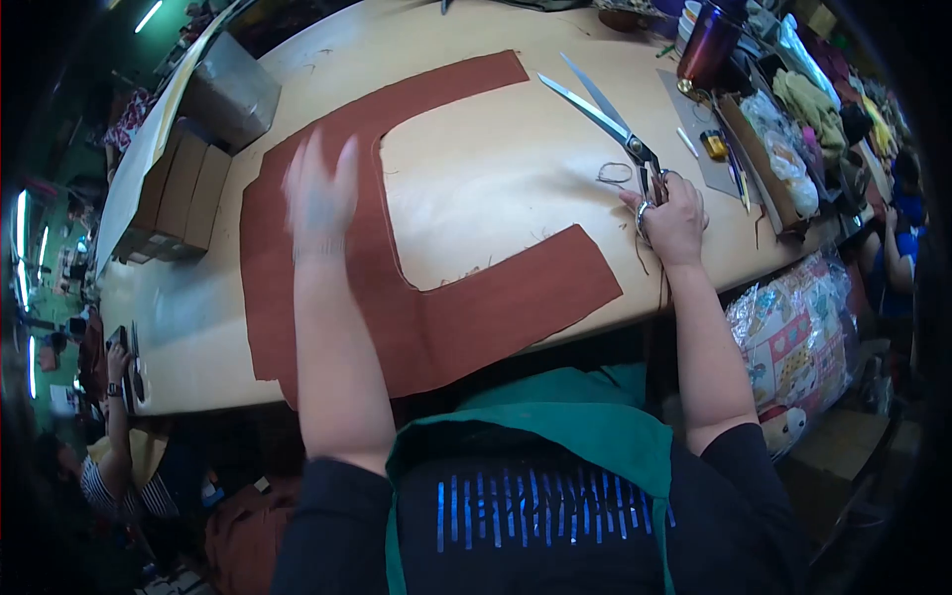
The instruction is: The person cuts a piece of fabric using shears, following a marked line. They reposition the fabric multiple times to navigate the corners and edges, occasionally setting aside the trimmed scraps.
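A reddish-brown, U-shaped piece of fabric (pixel 426 332) lies on the pale table, its opening toward the right. Over the fabric's left part is my left hand (pixel 320 193), somewhat blurred, with fingers spread and nothing held; whether it touches the cloth I cannot tell. At the right, my right hand (pixel 674 218) grips the handles of large metal scissors (pixel 610 121). Their blades are parted and point to the upper left, near the end of the fabric's upper arm. A loop of dark thread (pixel 615 175) lies just left of the scissor handles.
Cardboard boxes (pixel 178 188) stand at the table's left. A dark tumbler (pixel 710 45), a small yellow jar (pixel 713 145), pens and a filled open box (pixel 759 164) crowd the right. A plastic-wrapped bundle (pixel 798 332) sits below the right edge. Another person's hand (pixel 118 359) is at far left.
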Motion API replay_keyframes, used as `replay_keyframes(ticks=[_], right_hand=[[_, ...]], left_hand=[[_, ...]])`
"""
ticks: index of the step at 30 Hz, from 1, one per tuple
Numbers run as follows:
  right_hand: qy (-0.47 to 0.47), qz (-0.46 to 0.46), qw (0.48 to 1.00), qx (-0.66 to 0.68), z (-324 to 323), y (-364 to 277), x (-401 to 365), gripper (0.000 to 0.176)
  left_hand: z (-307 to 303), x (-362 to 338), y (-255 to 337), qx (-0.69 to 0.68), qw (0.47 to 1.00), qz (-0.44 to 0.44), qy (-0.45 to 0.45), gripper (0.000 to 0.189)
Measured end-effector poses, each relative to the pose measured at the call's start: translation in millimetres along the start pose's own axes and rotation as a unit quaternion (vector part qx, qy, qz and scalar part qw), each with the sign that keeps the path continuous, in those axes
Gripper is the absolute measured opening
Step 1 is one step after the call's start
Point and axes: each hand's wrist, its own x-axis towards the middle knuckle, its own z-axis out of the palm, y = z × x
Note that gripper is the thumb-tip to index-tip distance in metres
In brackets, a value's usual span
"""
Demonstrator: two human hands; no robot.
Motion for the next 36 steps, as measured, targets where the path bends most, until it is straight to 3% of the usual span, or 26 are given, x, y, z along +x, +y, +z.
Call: replay_keyframes(ticks=[1, 2, 5, 9, 11, 17, 20, 25, 26, 29, 32, 33, 34, 36], right_hand=[[0.004, 0.000, 1.000, 0.002, 0, 0, 0, 0.056], [0.008, -0.003, 1.000, 0.004, -1, 0, -1, 0.055], [0.009, 0.006, 1.000, 0.015, -2, 0, 0, 0.053], [0.069, -0.015, 0.996, 0.051, 1, 4, -2, 0.050], [0.051, 0.003, 0.997, 0.055, 0, 7, -1, 0.050], [0.057, -0.016, 0.997, 0.039, -1, -2, -2, 0.047], [0.026, -0.010, 1.000, 0.011, -1, -6, 1, 0.047], [-0.026, 0.009, 0.999, -0.038, -2, -14, 4, 0.054], [-0.020, 0.005, 0.999, -0.041, -2, -12, 5, 0.054], [-0.018, -0.008, 0.999, -0.046, 2, -8, 4, 0.055], [-0.012, -0.018, 0.999, -0.036, 2, -8, 4, 0.056], [-0.031, -0.004, 0.999, -0.043, 2, -8, 4, 0.056], [-0.031, -0.004, 0.999, -0.040, 1, -9, 4, 0.057], [-0.029, -0.004, 0.999, -0.040, 0, -10, 4, 0.057]], left_hand=[[-3, -36, -8, 0.134, 0.977, -0.155, -0.064, 0.072], [-3, -67, -4, 0.176, 0.945, -0.247, -0.125, 0.076], [22, -100, -19, 0.236, 0.922, -0.259, -0.167, 0.076], [34, -71, -14, 0.212, 0.946, -0.166, -0.182, 0.077], [46, -46, -13, 0.207, 0.953, -0.094, -0.198, 0.077], [79, 45, -22, 0.186, 0.935, 0.137, -0.269, 0.074], [86, 79, -28, 0.173, 0.921, 0.211, -0.279, 0.070], [94, 111, -33, 0.213, 0.904, 0.257, -0.267, 0.069], [94, 109, -34, 0.233, 0.901, 0.257, -0.262, 0.068], [97, 100, -43, 0.239, 0.923, 0.273, -0.129, 0.059], [71, 58, -45, 0.132, 0.960, 0.245, -0.030, 0.050], [43, 28, -33, 0.051, 0.971, 0.233, -0.030, 0.042], [28, -1, -40, -0.008, 0.963, 0.266, -0.043, 0.047], [-26, -72, -28, 0.036, 0.951, 0.269, -0.145, 0.064]])
